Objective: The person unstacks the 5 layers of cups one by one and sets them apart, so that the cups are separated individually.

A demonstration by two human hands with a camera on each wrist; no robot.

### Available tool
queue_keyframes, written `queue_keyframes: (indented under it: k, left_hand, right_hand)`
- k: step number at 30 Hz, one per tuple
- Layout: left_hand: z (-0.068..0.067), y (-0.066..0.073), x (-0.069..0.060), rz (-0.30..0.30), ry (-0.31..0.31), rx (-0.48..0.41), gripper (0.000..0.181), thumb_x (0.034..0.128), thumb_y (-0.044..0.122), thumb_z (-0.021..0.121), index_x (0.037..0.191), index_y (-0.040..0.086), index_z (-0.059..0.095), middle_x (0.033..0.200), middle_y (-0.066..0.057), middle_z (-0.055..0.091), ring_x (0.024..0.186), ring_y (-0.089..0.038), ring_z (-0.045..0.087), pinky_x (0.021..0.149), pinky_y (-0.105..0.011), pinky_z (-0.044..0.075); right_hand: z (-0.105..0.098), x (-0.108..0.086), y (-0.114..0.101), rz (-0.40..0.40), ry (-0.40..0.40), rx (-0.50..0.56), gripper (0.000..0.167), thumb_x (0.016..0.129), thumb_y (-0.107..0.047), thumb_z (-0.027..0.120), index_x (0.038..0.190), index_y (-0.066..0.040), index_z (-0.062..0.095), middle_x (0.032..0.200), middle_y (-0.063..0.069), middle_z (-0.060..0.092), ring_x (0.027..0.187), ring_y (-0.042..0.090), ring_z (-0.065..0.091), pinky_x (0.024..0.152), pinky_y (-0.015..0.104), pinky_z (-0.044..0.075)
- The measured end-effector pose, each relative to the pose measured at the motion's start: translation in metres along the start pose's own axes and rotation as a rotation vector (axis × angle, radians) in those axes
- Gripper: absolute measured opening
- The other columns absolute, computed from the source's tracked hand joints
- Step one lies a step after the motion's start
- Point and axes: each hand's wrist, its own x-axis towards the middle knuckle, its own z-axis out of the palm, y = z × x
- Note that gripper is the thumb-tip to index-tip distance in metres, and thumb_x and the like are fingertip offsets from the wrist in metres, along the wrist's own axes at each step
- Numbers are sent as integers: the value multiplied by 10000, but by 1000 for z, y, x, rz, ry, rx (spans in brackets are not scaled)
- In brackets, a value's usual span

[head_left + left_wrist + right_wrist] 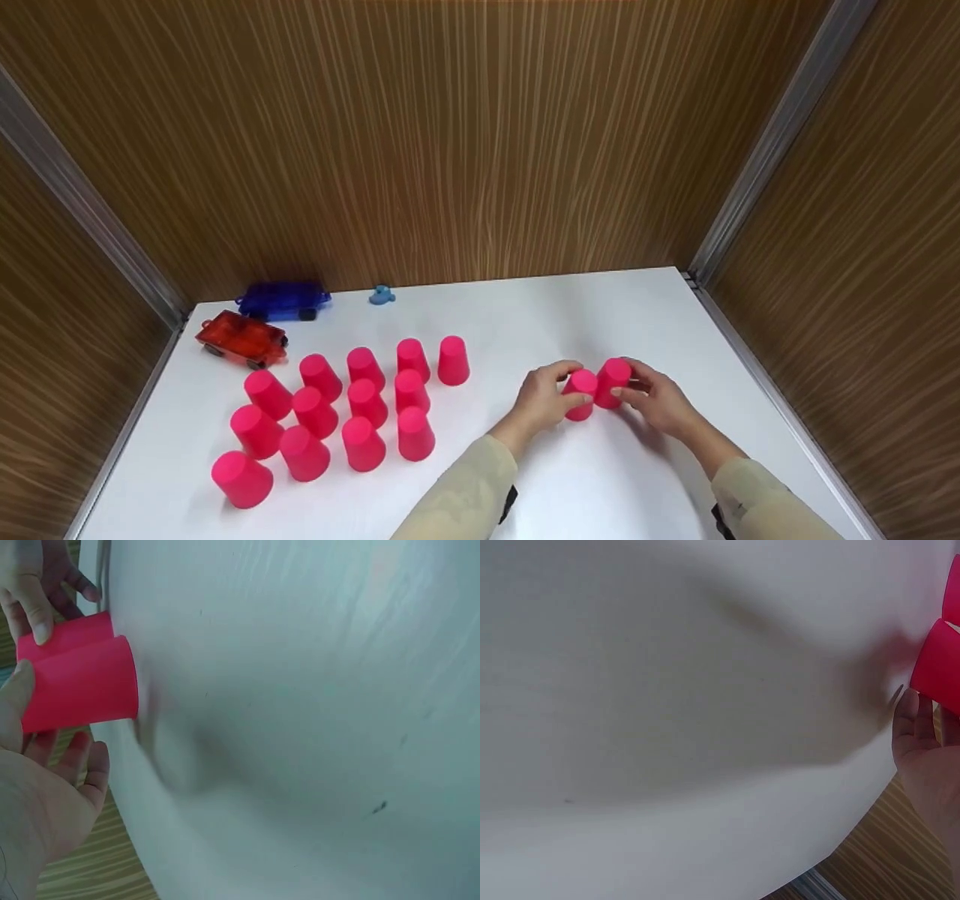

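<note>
Two pink cups stand upside down side by side at the right of the table in the head view. My left hand point(541, 397) grips the left pink cup point(580, 394) between thumb and fingers. Around the right pink cup point(613, 381) curl the thumb and fingers of my right hand point(657, 399). In the left wrist view, the near cup point(82, 686) overlaps the other one, and my left hand point(49, 787) holds its side. The right wrist view shows a cup point(939, 667) at the edge, against the fingers of my right hand point(930, 757).
Several more pink cups point(363, 444) stand upside down in rows on the left of the white table point(525, 315). Behind them lie a red toy wagon point(244, 337), a blue toy wagon point(281, 300) and a small blue toy point(382, 295). Wood-patterned walls point(450, 150) enclose the table.
</note>
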Motion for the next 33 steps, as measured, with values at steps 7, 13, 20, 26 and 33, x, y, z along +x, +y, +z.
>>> queue_keyframes:
  k: [7,13,20,26,33]
  left_hand:
    - [-8,-8,-23,5,9,-58,437,920,196,861,1324,261,706,1187,183,680,1190,-99,619,1003,-351,570]
    - [-26,-18,-48,12,70,-38,460,919,227,865,1347,271,702,1223,144,693,1177,-114,620,999,-369,573]
    - [-57,-33,-76,34,116,7,477,918,238,867,1363,242,694,1226,105,696,1161,-139,624,1006,-408,572]
    - [-78,-47,-95,24,182,21,494,904,232,879,1362,226,693,1223,75,696,1145,-167,628,976,-403,587]
    - [-83,-58,-114,-2,329,34,569,875,223,904,1396,139,691,1241,4,730,1177,-213,673,982,-388,593]
  right_hand:
    - [1,-1,0,7,-6,-3,709,1005,-338,758,1599,-116,440,1470,191,574,1351,432,551,1029,481,566]
    - [-1,0,2,13,-5,12,725,1013,-325,750,1612,-90,415,1487,218,552,1361,444,533,1047,489,554]
    - [-2,-1,2,12,-18,18,726,1022,-300,739,1615,-63,394,1485,241,541,1349,452,537,1022,459,572]
    - [0,-1,2,-18,-31,13,697,1034,-281,725,1605,-46,403,1465,248,557,1337,451,556,1014,463,577]
    - [2,2,0,-21,-34,19,689,1035,-271,724,1604,-45,409,1470,260,557,1331,456,559,1021,476,572]
